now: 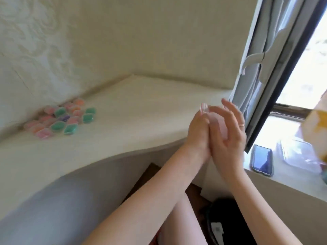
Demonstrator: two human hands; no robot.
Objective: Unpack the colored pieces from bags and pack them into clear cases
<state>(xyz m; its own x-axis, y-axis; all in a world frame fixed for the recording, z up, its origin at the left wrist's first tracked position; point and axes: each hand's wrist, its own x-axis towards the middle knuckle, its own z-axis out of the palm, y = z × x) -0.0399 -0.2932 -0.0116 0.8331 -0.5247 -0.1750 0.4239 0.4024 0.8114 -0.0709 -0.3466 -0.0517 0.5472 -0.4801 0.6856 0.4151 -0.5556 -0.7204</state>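
Both forearms reach up and forward over the cream ledge [123,106], the wrists meeting in the middle. The right hand [228,131] stands nearly upright, palm turned left, outer fingers spread and loose, its forefinger and thumb closing on a small clear bag [205,107] with a red strip. The left hand [198,131] is curled, pinching the same bag from the other side. Filled clear cases [61,119], green, pink, orange and purple, lie clustered well to the left against the wall. A phone [262,160] rests on the sill.
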